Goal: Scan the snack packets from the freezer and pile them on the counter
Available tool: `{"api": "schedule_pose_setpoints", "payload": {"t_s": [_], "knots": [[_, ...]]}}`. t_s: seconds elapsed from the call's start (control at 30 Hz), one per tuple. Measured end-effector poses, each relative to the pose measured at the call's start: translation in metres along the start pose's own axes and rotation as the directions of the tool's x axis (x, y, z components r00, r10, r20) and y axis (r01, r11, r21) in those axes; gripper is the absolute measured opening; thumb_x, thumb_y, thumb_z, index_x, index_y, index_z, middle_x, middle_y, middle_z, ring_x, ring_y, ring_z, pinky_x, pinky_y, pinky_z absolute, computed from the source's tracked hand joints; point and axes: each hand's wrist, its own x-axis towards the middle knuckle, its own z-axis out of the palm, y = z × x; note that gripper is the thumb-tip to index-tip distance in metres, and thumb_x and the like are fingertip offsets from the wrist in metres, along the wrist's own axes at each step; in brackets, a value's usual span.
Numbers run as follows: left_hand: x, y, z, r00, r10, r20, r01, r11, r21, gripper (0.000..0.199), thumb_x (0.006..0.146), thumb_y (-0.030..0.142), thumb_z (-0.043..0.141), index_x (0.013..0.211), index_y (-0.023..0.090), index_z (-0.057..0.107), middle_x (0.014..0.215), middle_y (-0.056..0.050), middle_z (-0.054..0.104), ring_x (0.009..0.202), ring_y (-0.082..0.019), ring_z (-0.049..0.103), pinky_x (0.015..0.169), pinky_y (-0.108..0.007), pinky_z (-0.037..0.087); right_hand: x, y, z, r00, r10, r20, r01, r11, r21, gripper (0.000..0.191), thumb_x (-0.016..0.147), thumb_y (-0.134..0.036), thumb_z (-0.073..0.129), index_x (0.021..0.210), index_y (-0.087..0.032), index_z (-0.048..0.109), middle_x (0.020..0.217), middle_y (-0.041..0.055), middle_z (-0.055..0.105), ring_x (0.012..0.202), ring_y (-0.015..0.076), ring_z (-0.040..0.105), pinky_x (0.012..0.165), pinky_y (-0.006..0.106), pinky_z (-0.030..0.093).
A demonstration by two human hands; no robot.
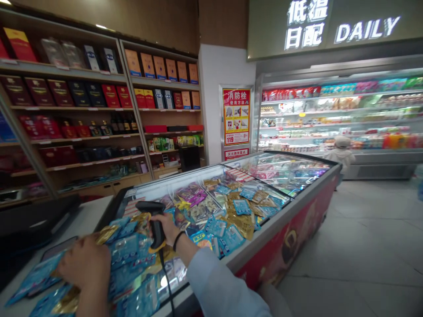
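Note:
My right hand point(166, 229) is wrapped round the handle of a black barcode scanner point(157, 226), whose cable hangs down over the freezer edge. Lower left, my left hand point(86, 259) is bent over blue and gold packets, touching a gold packet point(107, 234) near its fingertips; its fingers are mostly hidden, so its grip is unclear. Blue packets point(127, 251) lie in a heap between the two hands. Beyond the scanner, more blue packets point(242, 207) and gold packets point(243, 225) lie in the chest freezer point(264, 224).
A counter point(94, 209) with a dark device point(36, 224) is at the left. Shelves point(89, 108) of boxes and bottles stand behind. A small person point(342, 156) in a light hat is by the lit refrigerated display point(380, 156). Tiled floor point(357, 246) lies right of the freezer.

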Motion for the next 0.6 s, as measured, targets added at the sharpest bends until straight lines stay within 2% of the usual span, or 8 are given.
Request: {"api": "schedule_pose_setpoints", "payload": {"t_s": [0.07,0.13,0.27,0.33,0.43,0.5,0.6], "knots": [[0.005,0.006,0.004,0.995,0.076,-0.064,-0.075,0.997,0.019,0.025,0.078,0.025,0.043,0.095,0.026,0.062,0.098,-0.003,0.067,0.096,-0.028,0.058,0.079,-0.043,0.044,-0.006,-0.023,-0.005,0.999,-0.042,0.010,0.042,0.999,0.003,0.009,0.075,-0.021,0.054,0.071,-0.015,0.058,0.054,-0.0033,0.056,0.039,0.0104,0.050,0.041,0.021,0.038],[0.008,0.019,0.004,0.988,0.142,-0.063,-0.145,0.987,-0.062,0.027,0.077,0.020,0.044,0.095,0.022,0.064,0.093,-0.006,0.067,0.089,-0.028,0.059,0.077,-0.041,0.045,-0.014,-0.049,-0.013,0.994,-0.106,0.028,0.106,0.994,0.004,0.011,0.078,-0.018,0.049,0.074,-0.013,0.058,0.056,-0.0029,0.058,0.038,0.0094,0.050,0.040,0.020,0.037],[-0.003,0.074,0.000,0.956,0.270,-0.113,-0.293,0.888,-0.355,0.031,0.079,0.016,0.041,0.094,0.016,0.067,0.093,-0.011,0.066,0.090,-0.027,0.059,0.084,-0.042,0.046,-0.031,-0.101,-0.046,0.983,-0.183,0.020,0.183,0.983,0.016,0.010,0.079,-0.020,0.050,0.077,-0.014,0.058,0.057,-0.0037,0.059,0.039,0.0078,0.050,0.040,0.018,0.036],[-0.017,0.109,0.000,0.924,0.364,-0.120,-0.374,0.783,-0.497,0.031,0.080,0.018,0.039,0.096,0.017,0.067,0.099,-0.010,0.066,0.096,-0.026,0.060,0.089,-0.040,0.046,-0.040,-0.126,-0.071,0.972,-0.235,-0.014,0.234,0.971,-0.059,0.010,0.075,-0.022,0.054,0.079,-0.014,0.060,0.056,-0.0026,0.059,0.038,0.0093,0.050,0.038,0.019,0.036],[-0.047,0.162,0.012,0.870,0.485,-0.088,-0.417,0.629,-0.656,0.028,0.084,0.022,0.039,0.095,0.019,0.065,0.099,-0.008,0.067,0.098,-0.023,0.060,0.091,-0.037,0.046,-0.054,-0.160,-0.117,0.951,-0.296,-0.083,0.285,0.950,-0.128,0.015,0.071,-0.029,0.060,0.079,-0.016,0.061,0.058,-0.0020,0.060,0.039,0.0099,0.051,0.037,0.020,0.037],[-0.070,0.193,0.027,0.830,0.557,-0.043,-0.413,0.561,-0.717,0.027,0.085,0.023,0.039,0.095,0.020,0.064,0.100,-0.007,0.067,0.098,-0.022,0.061,0.091,-0.036,0.047,-0.066,-0.179,-0.151,0.923,-0.355,-0.148,0.328,0.928,-0.177,0.017,0.070,-0.030,0.060,0.078,-0.016,0.061,0.057,-0.0018,0.059,0.038,0.0098,0.050,0.036,0.021,0.037],[-0.103,0.230,0.058,0.728,0.685,0.034,-0.416,0.479,-0.773,0.024,0.085,0.019,0.041,0.096,0.020,0.063,0.101,-0.007,0.067,0.101,-0.021,0.061,0.093,-0.036,0.047,-0.083,-0.197,-0.201,0.867,-0.420,-0.266,0.366,0.902,-0.230,0.019,0.069,-0.031,0.061,0.080,-0.016,0.061,0.059,-0.0014,0.059,0.038,0.0101,0.050,0.036,0.022,0.037]]}}
